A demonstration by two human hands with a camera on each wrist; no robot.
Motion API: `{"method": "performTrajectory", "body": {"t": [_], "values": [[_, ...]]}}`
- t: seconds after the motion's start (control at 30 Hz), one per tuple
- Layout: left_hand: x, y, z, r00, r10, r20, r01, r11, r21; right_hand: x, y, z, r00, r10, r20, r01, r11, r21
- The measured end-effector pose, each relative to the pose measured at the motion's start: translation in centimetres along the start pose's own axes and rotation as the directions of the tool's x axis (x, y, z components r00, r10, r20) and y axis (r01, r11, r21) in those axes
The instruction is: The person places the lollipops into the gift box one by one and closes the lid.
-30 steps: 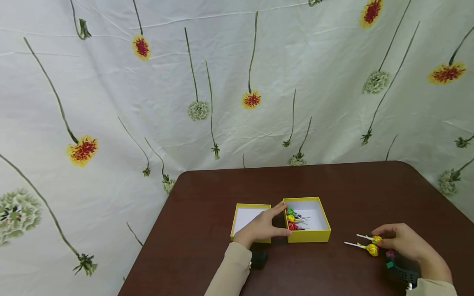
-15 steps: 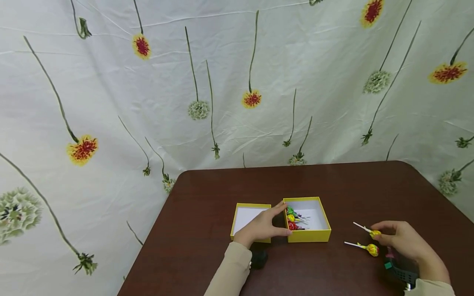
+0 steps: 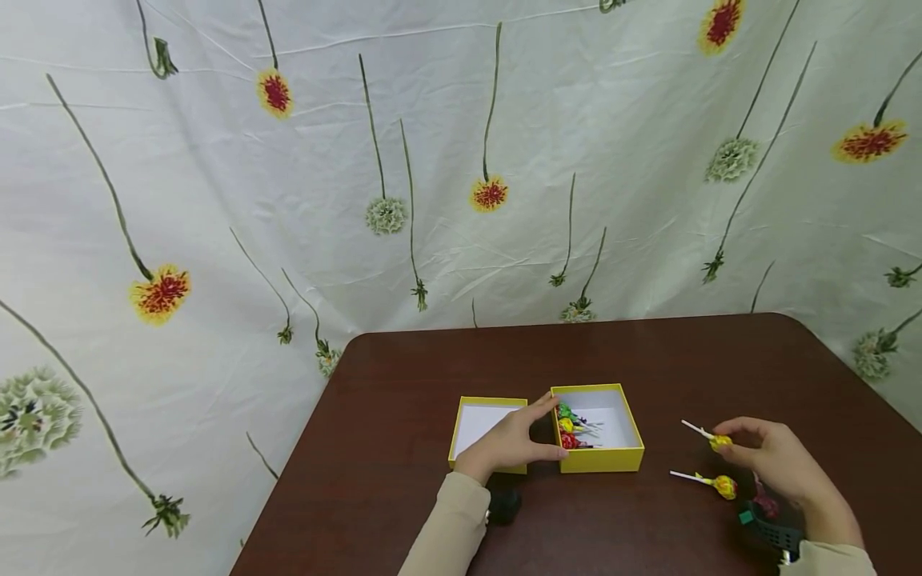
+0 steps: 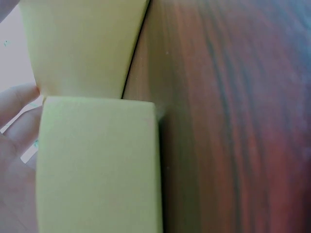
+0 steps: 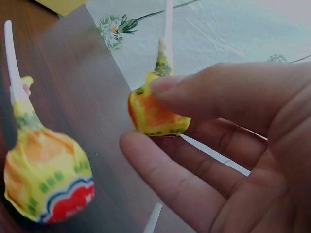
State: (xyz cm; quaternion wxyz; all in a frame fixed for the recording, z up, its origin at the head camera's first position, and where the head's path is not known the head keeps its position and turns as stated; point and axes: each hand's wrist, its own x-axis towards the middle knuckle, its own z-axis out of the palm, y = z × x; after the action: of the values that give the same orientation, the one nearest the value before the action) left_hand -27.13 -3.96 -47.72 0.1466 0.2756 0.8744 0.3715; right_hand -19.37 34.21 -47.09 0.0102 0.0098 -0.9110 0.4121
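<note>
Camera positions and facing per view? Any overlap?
Head: worn on head, facing forward and down at the table; left hand, right hand, sleeves show.
Left wrist: worn there, facing yellow box sides; left hand partly shows.
Right wrist: worn there, facing the held lollipop; right hand shows.
Head and right wrist share: held lollipop, loose lollipop.

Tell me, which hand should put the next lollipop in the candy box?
Probably the right hand: it pinches a yellow lollipop, while the left hand holds the candy box.

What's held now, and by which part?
Right hand pinches a yellow lollipop by its wrapped head. Left hand touches the yellow box at its left side; grip unclear.
</note>
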Motion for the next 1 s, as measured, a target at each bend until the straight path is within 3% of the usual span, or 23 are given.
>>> {"method": "performTrajectory", "body": {"t": [0.37, 0.73, 1.0], "values": [[-0.1, 0.0, 0.1, 1.0, 0.0, -0.007, 0.0, 1.0, -0.001, 0.2, -1.2, 0.8, 0.998, -0.056, -0.037, 0.054, 0.998, -0.043], [-0.1, 0.0, 0.0, 1.0, -0.001, 0.003, 0.001, 1.0, -0.003, 0.6, -2.2, 1.8, 0.99, -0.117, -0.073, 0.116, 0.993, -0.011], [-0.1, 0.0, 0.0, 1.0, -0.005, 0.002, 0.005, 1.0, -0.001, 0.8, -3.1, 2.7, 0.981, -0.098, -0.165, 0.104, 0.994, 0.026]]}}
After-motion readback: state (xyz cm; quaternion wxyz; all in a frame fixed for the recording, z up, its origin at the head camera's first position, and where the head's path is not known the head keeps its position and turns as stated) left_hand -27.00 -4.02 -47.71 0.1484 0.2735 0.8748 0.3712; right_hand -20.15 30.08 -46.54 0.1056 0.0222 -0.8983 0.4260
